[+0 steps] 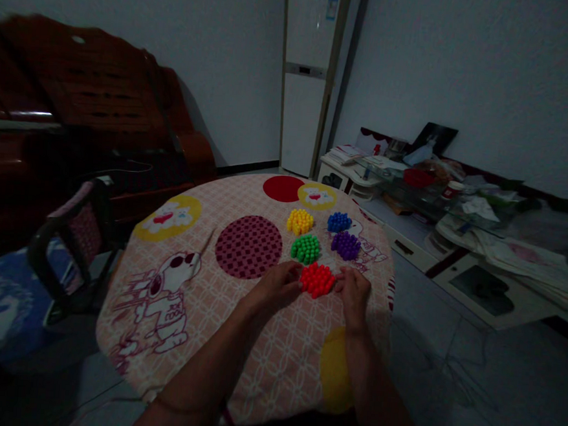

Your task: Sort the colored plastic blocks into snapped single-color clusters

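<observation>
A cluster of red beads or round-headed pegs [317, 279] lies on the patterned tablecloth, between my two hands. My left hand [282, 281] has its fingers curled against the cluster's left side. From the right, my right hand [354, 290] pinches at the opposite edge with bent fingers. Just beyond the red pieces sits a green cluster [305, 248], close to my left fingertips. A purple cluster [345, 245] is past my right hand. Farther back are a yellow cluster [299, 221] and a blue cluster [339, 222]. The exact fingertip contact is too dark to make out.
The round table [198, 324] carries a cloth with printed dogs and circles. At left stand a folding chair [75, 244] and a wooden bench [92, 96]. A low cabinet [493, 279] heaped with papers and bags runs along the right wall. A tall white appliance [303, 117] fills the corner.
</observation>
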{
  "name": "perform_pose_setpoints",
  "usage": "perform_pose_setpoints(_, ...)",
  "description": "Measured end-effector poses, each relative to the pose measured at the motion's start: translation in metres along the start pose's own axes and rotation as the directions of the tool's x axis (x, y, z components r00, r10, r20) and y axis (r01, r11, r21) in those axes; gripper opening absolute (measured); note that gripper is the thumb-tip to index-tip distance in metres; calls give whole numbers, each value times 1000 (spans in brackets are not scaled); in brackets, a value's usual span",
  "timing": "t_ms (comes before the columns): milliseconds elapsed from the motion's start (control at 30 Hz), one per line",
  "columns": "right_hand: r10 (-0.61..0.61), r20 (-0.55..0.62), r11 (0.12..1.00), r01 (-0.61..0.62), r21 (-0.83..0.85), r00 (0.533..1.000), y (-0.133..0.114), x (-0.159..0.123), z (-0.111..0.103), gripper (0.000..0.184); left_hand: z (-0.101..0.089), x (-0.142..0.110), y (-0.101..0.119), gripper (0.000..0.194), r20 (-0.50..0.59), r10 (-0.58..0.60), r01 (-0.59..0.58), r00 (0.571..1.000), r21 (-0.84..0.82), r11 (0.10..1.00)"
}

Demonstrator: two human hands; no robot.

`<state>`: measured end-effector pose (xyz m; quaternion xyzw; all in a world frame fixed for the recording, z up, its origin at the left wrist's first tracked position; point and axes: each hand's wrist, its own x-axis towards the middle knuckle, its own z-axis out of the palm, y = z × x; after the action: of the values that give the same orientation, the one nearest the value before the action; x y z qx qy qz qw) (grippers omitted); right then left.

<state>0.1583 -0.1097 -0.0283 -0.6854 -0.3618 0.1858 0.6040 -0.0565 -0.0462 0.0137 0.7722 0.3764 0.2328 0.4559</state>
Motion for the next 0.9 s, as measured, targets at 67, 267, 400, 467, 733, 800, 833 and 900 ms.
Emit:
perform_pose_setpoints(67,-12,30,998,14,-60,999,-2,0,-3,47,5,-2,-1,59,-15,-14,14,1000,-12,1000)
perform_pose_setpoints(267,-55,320,998,63,-16,946,-30,-2,25,36,17,-4,3,88,-151,54,-24,987,198,980)
perform_pose_setpoints(400,72,594,983,-158,95,801,-55,-11,79,42,-23,-2,-13,67,-265,39,40,964,286,957)
perform_pose_setpoints(467,50,710,966,-215,146,702,-68,-12,104,49,-54,-3,-31,66,-358,-34,159,933,326,932)
perform_pose_setpoints(733,-166,-36,973,169,159,986,-52,77,54,43,-109,-7,-69,64,-645,-38,386,764,409,827)
perform_pose_setpoints(800,-170,-268,983,182,18,948,-25,114,23,44,-106,-1,-70,63,-633,-23,365,774,416,833)
perform_pose_setpoints(833,-139,-319,990,137,-29,937,-11,132,12,45,-104,3,-70,63,-623,-23,356,782,416,837)
perform_pose_setpoints(900,-50,-323,997,30,-66,945,10,161,1,48,-101,12,-72,63,-613,-17,336,790,410,848)
